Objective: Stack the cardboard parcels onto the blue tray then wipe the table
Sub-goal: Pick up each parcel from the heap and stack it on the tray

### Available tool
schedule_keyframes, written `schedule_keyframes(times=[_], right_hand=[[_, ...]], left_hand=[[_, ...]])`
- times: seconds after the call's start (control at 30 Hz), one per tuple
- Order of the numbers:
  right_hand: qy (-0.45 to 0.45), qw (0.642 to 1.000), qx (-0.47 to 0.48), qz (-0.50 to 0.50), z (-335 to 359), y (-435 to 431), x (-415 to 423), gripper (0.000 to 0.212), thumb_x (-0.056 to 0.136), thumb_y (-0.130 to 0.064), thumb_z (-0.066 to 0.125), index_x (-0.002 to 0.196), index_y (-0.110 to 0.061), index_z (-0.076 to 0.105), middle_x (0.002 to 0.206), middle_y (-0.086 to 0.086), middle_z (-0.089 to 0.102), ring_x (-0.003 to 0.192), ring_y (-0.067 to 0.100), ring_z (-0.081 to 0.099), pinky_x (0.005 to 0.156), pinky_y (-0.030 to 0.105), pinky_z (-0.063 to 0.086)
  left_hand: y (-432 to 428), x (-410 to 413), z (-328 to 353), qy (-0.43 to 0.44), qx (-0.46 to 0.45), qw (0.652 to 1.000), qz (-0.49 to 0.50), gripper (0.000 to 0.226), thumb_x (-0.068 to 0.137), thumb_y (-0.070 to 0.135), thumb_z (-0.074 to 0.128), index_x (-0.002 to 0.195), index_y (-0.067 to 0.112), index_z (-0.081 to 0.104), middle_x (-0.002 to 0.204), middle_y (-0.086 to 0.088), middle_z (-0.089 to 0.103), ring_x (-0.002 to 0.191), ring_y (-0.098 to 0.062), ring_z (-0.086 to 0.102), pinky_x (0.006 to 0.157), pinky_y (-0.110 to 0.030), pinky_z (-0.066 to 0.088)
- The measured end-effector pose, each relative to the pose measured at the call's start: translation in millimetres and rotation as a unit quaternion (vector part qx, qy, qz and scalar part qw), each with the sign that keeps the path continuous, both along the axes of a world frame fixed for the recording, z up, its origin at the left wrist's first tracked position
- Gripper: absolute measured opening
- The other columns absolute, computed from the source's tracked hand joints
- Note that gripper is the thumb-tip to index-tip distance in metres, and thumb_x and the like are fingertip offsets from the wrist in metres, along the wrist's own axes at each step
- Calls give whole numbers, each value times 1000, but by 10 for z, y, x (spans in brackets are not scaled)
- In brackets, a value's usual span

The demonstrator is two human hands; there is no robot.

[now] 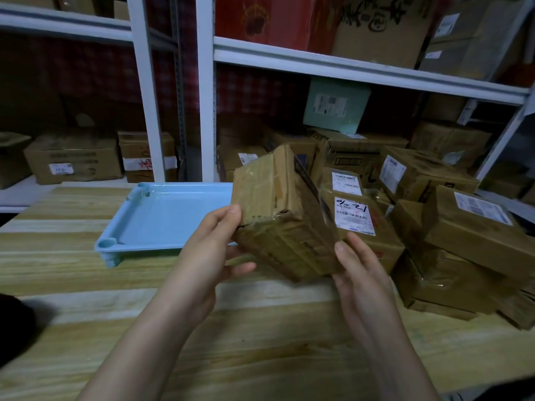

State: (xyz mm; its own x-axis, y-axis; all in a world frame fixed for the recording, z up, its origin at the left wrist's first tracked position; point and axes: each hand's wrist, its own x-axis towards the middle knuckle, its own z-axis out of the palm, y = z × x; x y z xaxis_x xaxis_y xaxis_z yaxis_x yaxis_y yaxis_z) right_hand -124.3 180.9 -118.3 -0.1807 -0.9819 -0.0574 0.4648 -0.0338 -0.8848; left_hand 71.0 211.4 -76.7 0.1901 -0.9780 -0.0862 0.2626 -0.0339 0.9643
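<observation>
I hold a taped brown cardboard parcel point(282, 215) tilted in the air above the wooden table point(260, 342). My left hand point(208, 253) grips its lower left corner, fingers on the near face. My right hand point(359, 270) grips its lower right edge from below. The blue tray point(162, 218) lies on the table just left of the parcel, with nothing in it; its right end is hidden behind the parcel. A second parcel with a white label point(359, 221) stands right behind the held one.
A heap of cardboard parcels point(469, 244) fills the table's right side. White metal shelving point(347, 65) with more boxes stands behind the table. A dark object point(14, 325) sits at the left edge.
</observation>
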Motion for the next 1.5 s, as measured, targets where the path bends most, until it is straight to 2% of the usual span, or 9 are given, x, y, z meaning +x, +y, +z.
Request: schedule_keyframes(times=[0.3, 0.47, 0.57, 0.77, 1.03, 1.13, 1.23, 1.33, 1.5], right_hand=[[-69, 997, 16, 29, -15, -47, 4, 37, 99, -11, 50, 133, -21, 61, 134, 0, 65, 128, 26, 55, 103, 68, 41], [-24, 1000, 6, 14, 30, -22, 46, 43, 98, -3, 52, 137, -21, 58, 128, -3, 68, 124, 16, 59, 113, 53, 36], [-6, 1000, 2, 9, 43, -2, 65, 44, 96, -1, 54, 138, -14, 54, 125, 3, 69, 117, 16, 64, 113, 44, 41], [34, 999, 8, 13, 80, -9, 93, 44, 98, -7, 55, 140, -16, 52, 130, 2, 66, 119, 16, 62, 112, 46, 40], [113, 993, 6, 22, 39, -29, 89, 42, 101, -25, 53, 143, -26, 50, 140, -3, 55, 121, 13, 54, 103, 40, 46], [121, 992, 13, 21, 29, -62, 104, 40, 100, -37, 52, 139, -30, 54, 108, -6, 59, 88, 11, 56, 77, 31, 48], [71, 997, 25, 35, 40, -86, 114, 40, 99, -42, 51, 137, -29, 55, 85, -2, 52, 73, 13, 54, 72, 33, 49], [17, 999, 26, 43, 71, -85, 128, 40, 97, -43, 51, 134, -29, 52, 94, 3, 54, 84, 21, 62, 77, 41, 53], [-34, 997, 0, 69, 119, -47, 132, 60, 89, -46, 54, 145, -26, 44, 127, 9, 54, 106, 31, 63, 90, 52, 53]], left_hand=[[-64, 175, -83, 85, 18, 993, 85, 20, 100, 20, 50, 117, 16, 59, 107, -7, 72, 94, -22, 70, 65, -35, 62], [-100, 224, -119, 38, 40, 994, 99, 20, 100, 13, 50, 113, 20, 63, 103, -7, 73, 96, -20, 70, 64, -30, 59], [-139, 234, -137, -4, 32, 994, 103, 32, 100, 5, 43, 113, 24, 64, 96, -7, 73, 74, -14, 69, 51, -23, 53], [-199, 200, -131, 7, 18, 994, 109, 29, 101, 11, 45, 114, 27, 66, 87, -1, 74, 59, -6, 67, 48, -19, 50], [-240, 171, -89, 27, 2, 996, 90, 28, 101, 35, 46, 121, 27, 63, 110, -2, 73, 94, -19, 69, 71, -31, 52], [-215, 151, -84, 22, 0, 996, 83, 37, 99, 49, 41, 120, 25, 61, 114, -7, 70, 97, -22, 66, 68, -31, 49], [-196, 145, -92, 23, -1, 997, 78, 42, 99, 53, 38, 121, 24, 60, 111, -8, 72, 103, -22, 67, 76, -33, 52], [-179, 142, -86, 3, -6, 998, 63, 42, 100, 51, 37, 120, 25, 62, 113, -3, 71, 107, -20, 65, 92, -35, 49], [-164, 144, -108, -30, -17, 998, 55, 32, 100, 43, 42, 119, 32, 64, 117, 13, 69, 116, -7, 58, 92, -31, 39]])
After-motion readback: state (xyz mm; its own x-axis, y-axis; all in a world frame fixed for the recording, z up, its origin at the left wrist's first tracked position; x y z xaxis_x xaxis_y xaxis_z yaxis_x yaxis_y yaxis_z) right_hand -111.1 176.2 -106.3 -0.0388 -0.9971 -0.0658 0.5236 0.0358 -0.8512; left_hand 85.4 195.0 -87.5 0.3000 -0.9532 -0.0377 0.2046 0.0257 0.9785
